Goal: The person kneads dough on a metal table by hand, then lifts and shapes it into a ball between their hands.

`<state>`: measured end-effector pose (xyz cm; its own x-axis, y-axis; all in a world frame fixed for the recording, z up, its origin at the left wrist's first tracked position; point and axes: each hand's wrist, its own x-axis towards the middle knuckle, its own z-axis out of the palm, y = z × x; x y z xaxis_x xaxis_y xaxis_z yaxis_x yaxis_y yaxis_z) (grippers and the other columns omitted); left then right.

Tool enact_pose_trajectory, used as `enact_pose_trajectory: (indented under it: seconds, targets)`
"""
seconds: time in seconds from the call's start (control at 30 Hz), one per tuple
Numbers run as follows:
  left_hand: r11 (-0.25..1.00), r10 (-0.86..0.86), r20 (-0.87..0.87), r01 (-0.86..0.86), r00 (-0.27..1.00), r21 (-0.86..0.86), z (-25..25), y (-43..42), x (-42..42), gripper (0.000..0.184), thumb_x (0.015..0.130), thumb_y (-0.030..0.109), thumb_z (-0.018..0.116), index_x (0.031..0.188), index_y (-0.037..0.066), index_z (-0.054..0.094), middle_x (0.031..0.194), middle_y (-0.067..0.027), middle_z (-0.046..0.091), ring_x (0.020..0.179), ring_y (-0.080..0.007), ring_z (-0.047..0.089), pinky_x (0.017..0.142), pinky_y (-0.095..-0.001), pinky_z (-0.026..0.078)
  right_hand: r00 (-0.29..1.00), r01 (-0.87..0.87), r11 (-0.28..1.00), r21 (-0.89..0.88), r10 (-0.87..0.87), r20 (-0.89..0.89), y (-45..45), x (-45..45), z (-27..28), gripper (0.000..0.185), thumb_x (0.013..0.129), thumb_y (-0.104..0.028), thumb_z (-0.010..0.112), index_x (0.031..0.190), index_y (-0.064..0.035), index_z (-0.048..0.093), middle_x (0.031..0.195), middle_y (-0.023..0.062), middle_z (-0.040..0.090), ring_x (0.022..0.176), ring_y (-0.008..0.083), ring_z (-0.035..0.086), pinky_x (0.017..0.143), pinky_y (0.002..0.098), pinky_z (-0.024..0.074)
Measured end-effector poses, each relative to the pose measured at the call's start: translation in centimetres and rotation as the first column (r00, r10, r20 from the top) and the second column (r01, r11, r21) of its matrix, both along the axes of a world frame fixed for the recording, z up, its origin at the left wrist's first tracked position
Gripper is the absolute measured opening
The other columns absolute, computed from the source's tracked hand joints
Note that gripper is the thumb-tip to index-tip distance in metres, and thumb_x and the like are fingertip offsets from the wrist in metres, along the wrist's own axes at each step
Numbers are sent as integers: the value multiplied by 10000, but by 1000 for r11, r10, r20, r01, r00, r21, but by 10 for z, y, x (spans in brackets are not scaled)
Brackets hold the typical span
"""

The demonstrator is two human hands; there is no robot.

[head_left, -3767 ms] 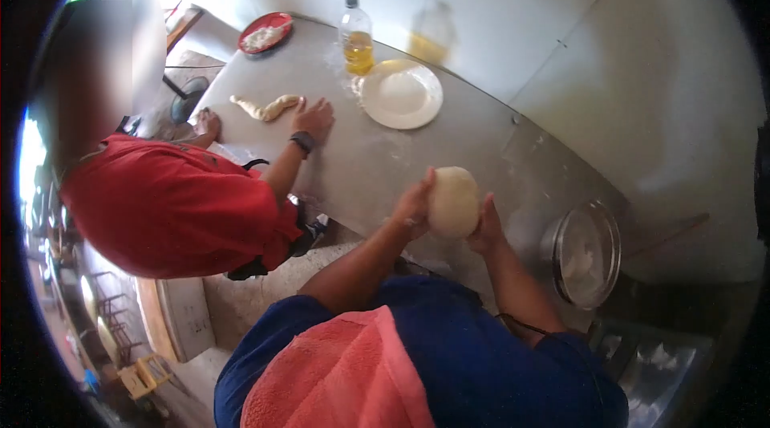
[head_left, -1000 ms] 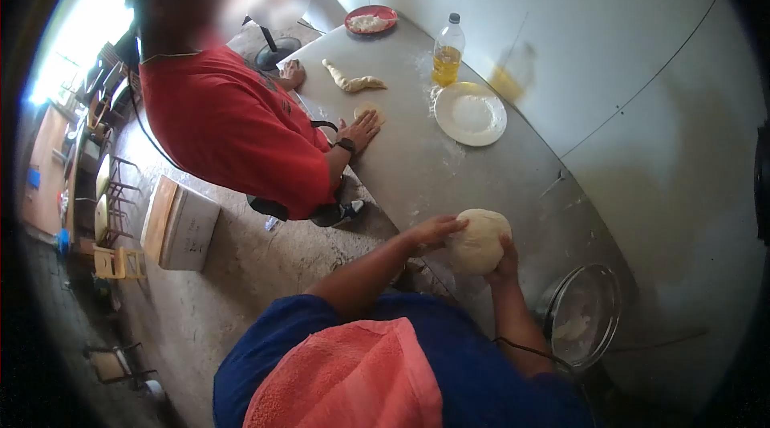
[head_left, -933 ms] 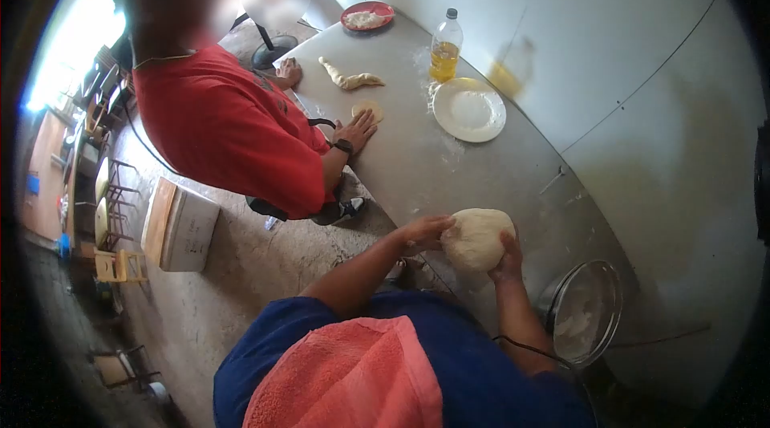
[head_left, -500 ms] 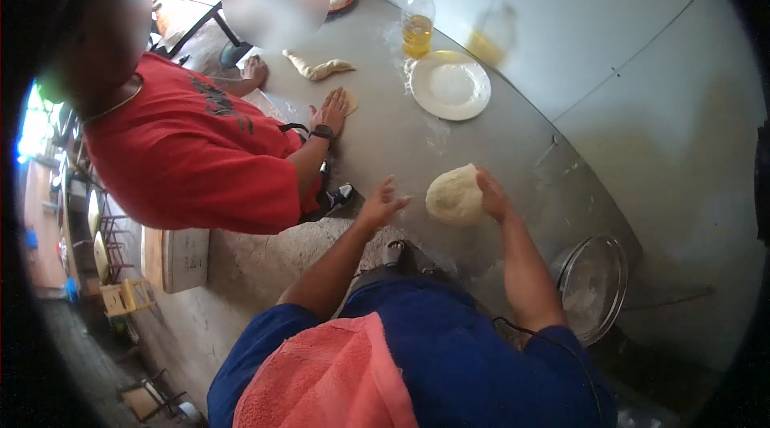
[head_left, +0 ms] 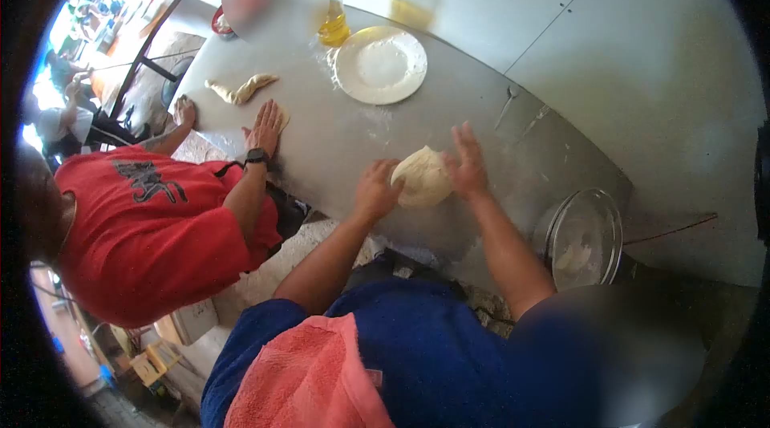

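the left grip [head_left: 378, 190] and the right grip [head_left: 467, 165], both loosely spread, flanked the dough [head_left: 423, 179] upon the tabletop [head_left: 529, 171].

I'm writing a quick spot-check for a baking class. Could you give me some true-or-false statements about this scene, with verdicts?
1. The left hand and right hand are on either side of a large dough piece. True.
2. The twisted dough strip lies on the white plate. False: it lies on the grey table, apart from the plate.
3. A bottle of yellow liquid stands beside the white plate. True.
4. The co-worker's shirt is blue. False: it is red.
5. The co-worker's hand nearer the wristwatch partly covers a flat piece of dough. True.
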<state>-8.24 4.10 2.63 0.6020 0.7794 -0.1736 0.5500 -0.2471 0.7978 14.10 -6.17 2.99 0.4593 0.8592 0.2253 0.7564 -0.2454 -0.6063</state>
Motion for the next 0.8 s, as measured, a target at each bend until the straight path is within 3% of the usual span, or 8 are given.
enact_pose_trajectory:
  seconds: [0.07,0.13,0.2,0.27,0.4,0.53,0.67,0.8]
  targets:
    - [928,-176,23,158,984,338,-5,-1,36,469,936,284,590,1370,108,549,1422,-148,518,1312,-316,487,1093,-482,363,993,-87,991,-101,94,66,0,-9,-54,588,992,-375,491,1509,-116,385,1581,160,318,1461,355,291,1159,584,227]
    - [885,-240,-86,254,967,391,-44,-13,60,485,969,303,525,1409,99,507,1466,-145,477,1367,-305,429,1128,-498,306,999,-41,967,-252,38,-17,-8,-33,-67,567,1000,-366,457,1511,-130,387,1573,122,350,1469,334,286,1181,576,176]
    - [825,-289,-195,347,937,445,-52,-11,69,503,1002,322,461,1448,90,465,1509,-143,436,1421,-295,372,1163,-514,249,1000,-5,965,-263,12,23,-11,-37,-64,559,1005,-352,436,1510,-119,385,1574,110,351,1475,323,276,1186,575,158]
    - [823,-315,-170,358,934,442,-39,-16,67,541,1025,377,378,1474,81,430,1563,-138,362,1460,-293,314,1186,-522,191,999,16,957,-289,-1,52,-16,-38,-59,550,1010,-338,415,1509,-108,383,1576,98,351,1480,312,266,1191,574,139]
    - [776,-301,-246,387,921,499,-42,-8,68,565,1017,390,395,1493,84,402,1578,-128,342,1479,-293,279,1194,-523,152,989,-3,971,-238,39,144,-18,-30,-62,569,1020,-388,375,1511,-102,381,1578,107,349,1475,313,280,1194,573,120]
    - [765,-387,-356,512,851,392,-51,6,82,603,1014,396,357,1531,87,320,1613,-122,268,1514,-278,190,1207,-529,102,991,11,983,-184,14,132,-6,-18,-72,607,1011,-417,392,1516,-81,367,1583,133,335,1471,330,285,1194,579,106]
    - [780,-351,-443,519,825,350,-40,23,109,583,1010,356,371,1525,87,331,1607,-119,286,1510,-283,201,1206,-535,108,984,72,985,-159,-44,171,8,-10,-67,580,1015,-382,382,1492,-51,378,1561,145,367,1450,347,325,1179,598,139]
    - [803,-362,-404,501,840,322,-29,33,122,571,998,312,394,1519,84,339,1593,-118,317,1509,-269,211,1209,-536,104,974,65,989,-133,-34,225,22,2,-74,594,1016,-393,380,1507,-60,350,1560,145,369,1455,353,314,1182,591,138]
